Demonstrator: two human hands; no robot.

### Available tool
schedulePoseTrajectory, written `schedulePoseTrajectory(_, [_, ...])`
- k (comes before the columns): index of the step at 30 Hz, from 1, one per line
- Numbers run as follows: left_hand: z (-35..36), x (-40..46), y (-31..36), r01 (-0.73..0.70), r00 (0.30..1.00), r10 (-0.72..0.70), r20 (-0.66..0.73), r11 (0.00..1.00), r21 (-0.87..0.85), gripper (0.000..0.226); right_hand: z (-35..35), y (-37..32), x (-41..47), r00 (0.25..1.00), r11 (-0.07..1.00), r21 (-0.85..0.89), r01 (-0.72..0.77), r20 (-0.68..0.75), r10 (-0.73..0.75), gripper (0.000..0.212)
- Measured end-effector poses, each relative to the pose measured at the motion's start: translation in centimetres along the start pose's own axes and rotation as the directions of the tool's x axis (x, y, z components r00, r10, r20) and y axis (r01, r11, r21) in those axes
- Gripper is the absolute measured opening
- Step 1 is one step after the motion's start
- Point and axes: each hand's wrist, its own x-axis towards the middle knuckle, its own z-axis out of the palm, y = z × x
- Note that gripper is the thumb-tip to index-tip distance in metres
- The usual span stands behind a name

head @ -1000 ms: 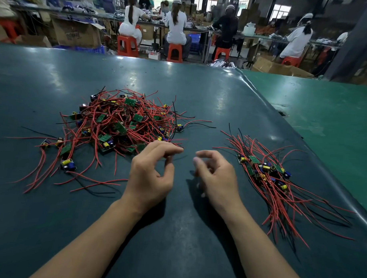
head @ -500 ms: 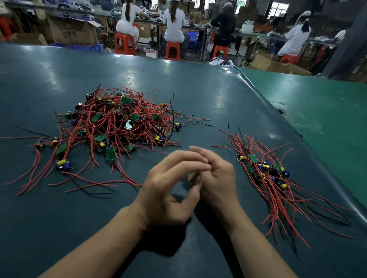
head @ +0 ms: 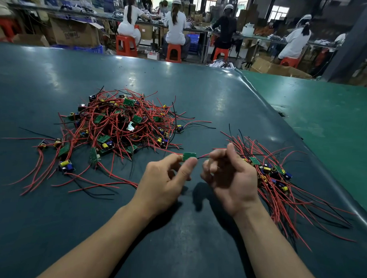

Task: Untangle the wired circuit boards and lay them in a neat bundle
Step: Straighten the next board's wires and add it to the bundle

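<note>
Pinching a small green circuit board (head: 189, 156) between thumb and forefinger, the left hand (head: 163, 185) holds it just above the dark teal table mat (head: 174, 242), roughly midway between the two piles. Board sits flat-ish, green face toward the camera; components not visible from here. A red wire (head: 164, 150) runs from the board's left edge back toward the tangled pile (head: 118, 128), which sits further up and to the left on the mat. That pile: many red leads with a few black ones, green boards with yellow and blue parts mixed through, wires crossing in all directions, several strays trailing out to the left and toward the near side. Right hand (head: 231, 180) is beside the left, not touching it, fingers curled and clamped on the leads (head: 205, 155) coming off the board's right edge; thumb points up. Can't tell exactly how many leads are in that grip, fingers hide it. Just right of the right hand lies the sorted bundle (head: 281, 184): boards grouped near its middle, red and black wires fanned roughly parallel, running from upper left to lower right, ends reaching close to the mat's right edge. A lighter green surface (head: 324, 127) adjoins the mat on the right. Background: people in white tops on red stools (head: 126, 45) at long benches, backs to camera, and cardboard boxes (head: 75, 34) on the floor behind the table.
</note>
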Motion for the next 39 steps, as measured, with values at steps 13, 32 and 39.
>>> schedulePoseTrajectory(13, [0.2, 0.8, 1.1, 0.104, 0.983, -0.169, -0.078, 0.847, -0.521, 0.025, 0.7, 1.7, 0.4, 0.993, 0.951, -0.308, -0.025, -0.119, -0.013, 0.02])
schedulePoseTrajectory(32, [0.4, 1.0, 0.7, 0.166, 0.972, -0.229, -0.042, 0.809, -0.564, 0.006, -0.2, 1.0, 0.8, 0.911, 0.939, -0.286, 0.192, -0.304, -0.279, 0.019])
schedulePoseTrajectory(39, [0.0, 1.0, 0.5, 0.188, 0.965, -0.26, -0.022, 0.752, -0.631, 0.017, -0.8, 0.4, 1.0, 0.847, 0.936, -0.211, 0.281, -0.405, -0.345, 0.023])
